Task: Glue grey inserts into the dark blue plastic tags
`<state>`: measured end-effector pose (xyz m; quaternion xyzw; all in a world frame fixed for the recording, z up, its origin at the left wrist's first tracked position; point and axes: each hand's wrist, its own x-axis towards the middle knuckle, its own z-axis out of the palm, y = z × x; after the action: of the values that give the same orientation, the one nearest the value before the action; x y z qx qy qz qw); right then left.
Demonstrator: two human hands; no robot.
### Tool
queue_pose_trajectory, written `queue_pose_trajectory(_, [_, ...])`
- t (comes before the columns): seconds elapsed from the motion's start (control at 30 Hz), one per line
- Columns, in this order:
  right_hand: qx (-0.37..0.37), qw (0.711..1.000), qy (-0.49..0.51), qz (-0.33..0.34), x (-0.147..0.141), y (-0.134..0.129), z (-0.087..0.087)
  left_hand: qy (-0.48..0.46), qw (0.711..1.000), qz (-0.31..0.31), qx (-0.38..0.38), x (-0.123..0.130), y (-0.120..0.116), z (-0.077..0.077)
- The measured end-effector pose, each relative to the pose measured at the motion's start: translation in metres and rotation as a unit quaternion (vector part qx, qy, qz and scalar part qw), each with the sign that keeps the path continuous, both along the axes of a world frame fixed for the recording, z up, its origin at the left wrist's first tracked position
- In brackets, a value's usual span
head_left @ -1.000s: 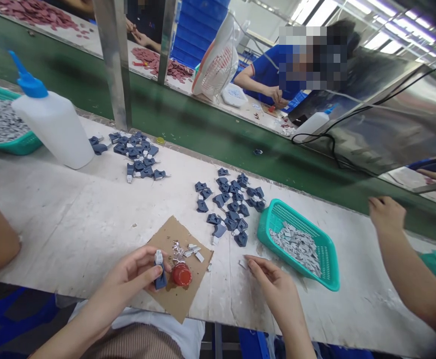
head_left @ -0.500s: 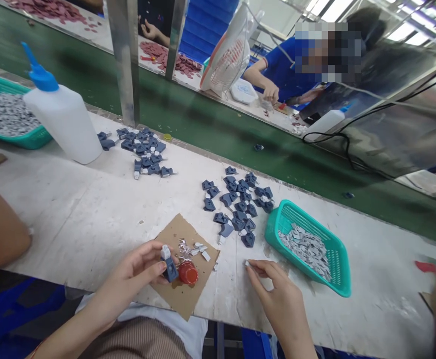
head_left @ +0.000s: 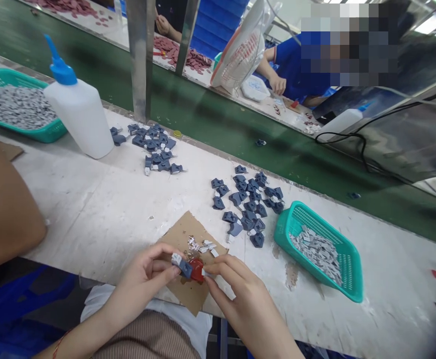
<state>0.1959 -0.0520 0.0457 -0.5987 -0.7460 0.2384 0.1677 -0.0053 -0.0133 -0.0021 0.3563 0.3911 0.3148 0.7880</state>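
Between the thumb and fingers of my left hand (head_left: 152, 271) is a dark blue plastic part (head_left: 183, 267) with a light grey piece (head_left: 176, 258) at its upper end. My right hand (head_left: 236, 284) pinches a small light grey piece (head_left: 204, 272) close to a red cap (head_left: 196, 269). The cap lies on a brown cardboard sheet (head_left: 188, 297), partly hidden by the part and my fingers. Loose grey pieces (head_left: 207, 246) and a crumpled shiny bit (head_left: 193, 243) lie behind the cap on the cardboard.
Many blue parts (head_left: 248, 212) lie beyond the cardboard, with another group (head_left: 158, 144) farther left. A green basket (head_left: 354, 271) of grey pieces stands right; another basket (head_left: 49, 133) and a white bottle (head_left: 85, 119) stand left. Someone's arm (head_left: 8, 209) rests at the left edge.
My right hand has moved left with the grey piece, from the bare table to the red cap. The blue part in my left hand has tilted towards the cap. The view has shifted slightly.
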Motion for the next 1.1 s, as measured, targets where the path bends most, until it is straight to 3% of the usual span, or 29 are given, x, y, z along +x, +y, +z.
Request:
queue_pose_trajectory(0.2, [-0.016,1.000,0.011,0.003,-0.003,0.005,0.005,0.020,1.000,0.001,0.001,0.001,0.003,0.005])
queue_pose_trajectory(0.4, [-0.005,0.986,0.130,-0.103,-0.001,0.012,0.027,-0.007,0.999,0.038,0.001,0.009,0.002,0.008])
queue_pose_trajectory(0.5, [-0.017,0.981,0.163,-0.105,-0.006,0.014,0.033,-0.040,0.998,0.057,0.009,0.014,-0.001,0.010])
queue_pose_trajectory(0.93, [-0.039,0.982,0.167,-0.078,-0.014,0.014,0.033,-0.077,0.994,0.076,0.034,0.017,-0.006,0.009])
queue_pose_trajectory(1.1, [-0.106,0.956,0.249,-0.116,-0.009,0.014,0.031,-0.095,0.992,0.081,0.027,0.017,-0.006,0.013])
